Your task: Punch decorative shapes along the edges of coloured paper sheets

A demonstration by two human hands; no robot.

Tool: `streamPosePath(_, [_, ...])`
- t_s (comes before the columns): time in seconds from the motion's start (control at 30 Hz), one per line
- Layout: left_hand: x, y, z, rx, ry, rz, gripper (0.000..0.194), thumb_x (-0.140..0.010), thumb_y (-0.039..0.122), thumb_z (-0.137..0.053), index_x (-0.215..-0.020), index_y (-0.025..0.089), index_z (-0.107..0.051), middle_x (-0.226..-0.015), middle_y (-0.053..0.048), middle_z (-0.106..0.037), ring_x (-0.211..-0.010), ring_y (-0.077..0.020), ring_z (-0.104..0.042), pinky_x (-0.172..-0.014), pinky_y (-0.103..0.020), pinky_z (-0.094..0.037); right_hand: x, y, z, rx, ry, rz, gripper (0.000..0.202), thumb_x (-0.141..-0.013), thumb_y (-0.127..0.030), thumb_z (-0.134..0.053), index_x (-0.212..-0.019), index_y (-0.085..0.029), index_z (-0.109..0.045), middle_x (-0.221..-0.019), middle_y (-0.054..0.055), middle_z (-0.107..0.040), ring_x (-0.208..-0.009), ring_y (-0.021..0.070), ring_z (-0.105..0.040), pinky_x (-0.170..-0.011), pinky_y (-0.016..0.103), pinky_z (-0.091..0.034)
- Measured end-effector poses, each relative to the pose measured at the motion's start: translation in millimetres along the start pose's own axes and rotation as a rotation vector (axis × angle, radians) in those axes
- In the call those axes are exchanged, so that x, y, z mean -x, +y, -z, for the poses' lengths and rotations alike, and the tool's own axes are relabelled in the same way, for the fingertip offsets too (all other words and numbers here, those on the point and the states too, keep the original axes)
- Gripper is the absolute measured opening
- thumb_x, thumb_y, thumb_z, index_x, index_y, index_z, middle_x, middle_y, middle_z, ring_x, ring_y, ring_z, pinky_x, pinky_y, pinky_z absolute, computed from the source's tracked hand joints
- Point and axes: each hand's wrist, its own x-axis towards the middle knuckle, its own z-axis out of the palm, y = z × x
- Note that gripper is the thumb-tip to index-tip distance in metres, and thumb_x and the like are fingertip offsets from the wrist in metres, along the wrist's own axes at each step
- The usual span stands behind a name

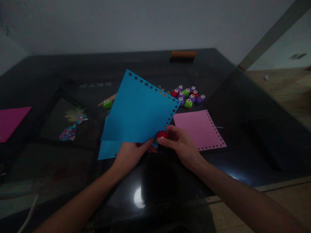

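My left hand (132, 154) pinches the near edge of a blue sheet of paper (138, 113), which is raised and tilted above the table. Small shaped holes run along two of its edges. Between the fingers and thumb of my right hand (183, 145) is a red craft punch (162, 134), set at the sheet's near right edge. Whether the paper sits inside its slot cannot be made out. Under the raised sheet lies another blue sheet (107, 150), partly covered. To the right rests a pink sheet (194, 127) with holes along two edges.
Several purple, green and red punches (187, 95) cluster behind the pink sheet. One green punch (107, 104) stands left of the blue sheet. Paper confetti (69, 132) lies at left, near a magenta sheet (14, 121). A brown roll (183, 54) lies at the table's back edge.
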Motion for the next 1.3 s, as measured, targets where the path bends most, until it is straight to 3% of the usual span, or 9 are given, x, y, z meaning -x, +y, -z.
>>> streamPosePath(0.27, [2.1,6.0,-1.0,-0.017,0.023,0.020,0.015,-0.075,0.030,-0.059,-0.065,0.019,-0.063,-0.064,-0.003,-0.072,-0.063,-0.0197,-0.069,-0.070,-0.032,-0.054,-0.3,-2.0,-0.1,0.026,-0.007,0.019,0.025,-0.058,-0.031,-0.078,-0.071,-0.021,-0.060,-0.073,-0.001,-0.062,-0.069,0.0144,-0.057,-0.070,0.031,-0.045])
streamPosePath(0.57, [2.4,-4.5,-0.6,-0.081,0.060,-0.063,0.020,-0.079,0.036,-0.055,-0.075,0.019,-0.064,-0.070,-0.003,-0.073,-0.066,-0.0192,-0.069,-0.072,-0.032,-0.054,-0.7,-3.2,0.6,0.046,-0.013,0.025,0.024,-0.059,-0.031,-0.078,-0.072,-0.021,-0.061,-0.072,-0.002,-0.062,-0.069,0.0139,-0.056,-0.070,0.030,-0.044])
streamPosePath(0.83, [3.3,-1.1,-0.4,-0.178,0.099,-0.079,0.021,-0.079,0.035,-0.054,-0.067,0.021,-0.064,-0.070,-0.003,-0.073,-0.070,-0.0210,-0.069,-0.079,-0.035,-0.053,-1.6,-3.2,0.3,0.047,-0.005,0.036,0.023,-0.059,-0.030,-0.078,-0.075,-0.021,-0.063,-0.074,-0.001,-0.064,-0.070,0.0144,-0.058,-0.071,0.031,-0.045])
streamPosePath(1.3, [2.1,0.6,1.8,-0.112,0.118,-0.065,0.019,-0.077,0.035,-0.055,-0.074,0.019,-0.065,-0.069,-0.004,-0.074,-0.071,-0.0219,-0.070,-0.076,-0.033,-0.054,-1.6,-1.7,1.2,0.089,0.061,-0.005,0.032,-0.055,-0.026,-0.080,-0.084,-0.022,-0.067,-0.079,0.000,-0.069,-0.075,0.0159,-0.062,-0.075,0.034,-0.049])
